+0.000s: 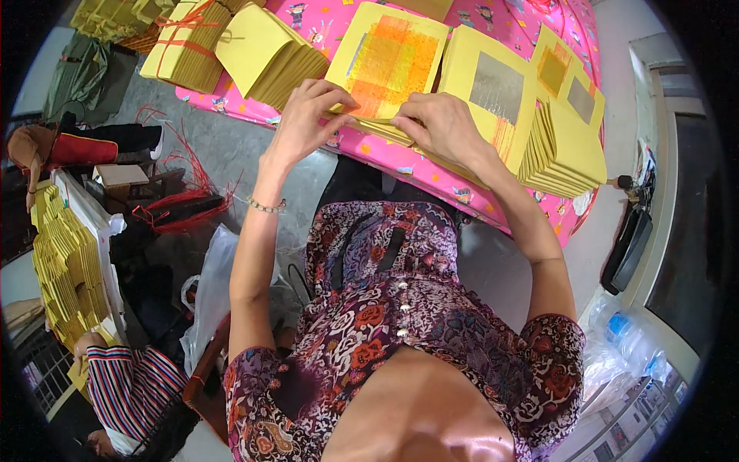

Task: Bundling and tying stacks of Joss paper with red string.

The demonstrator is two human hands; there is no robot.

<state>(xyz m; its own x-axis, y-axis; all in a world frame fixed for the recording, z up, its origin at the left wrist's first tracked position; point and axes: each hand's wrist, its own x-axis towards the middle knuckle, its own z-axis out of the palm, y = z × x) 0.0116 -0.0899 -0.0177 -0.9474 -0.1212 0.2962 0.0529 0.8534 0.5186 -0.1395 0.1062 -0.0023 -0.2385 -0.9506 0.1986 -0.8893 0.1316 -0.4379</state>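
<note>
Pinching the near edge of the yellow paper point(390, 61) with my left hand point(312, 114) and right hand point(443, 127), I am holding it on the pink cloth point(325, 23), its orange print point(385, 73) facing up.

This looks like a small paper workshop worked by hand, though whether it is part of a home cannot be told; bundles of folded yellow paper point(204, 71), some tied, line a table point(454, 191) under a pink cartoon-print cover; more yellow stacks point(69, 269) sit at left beside a co-worker's striped sleeve point(127, 385); red strands point(185, 202) litter the grey floor point(235, 146).
</note>
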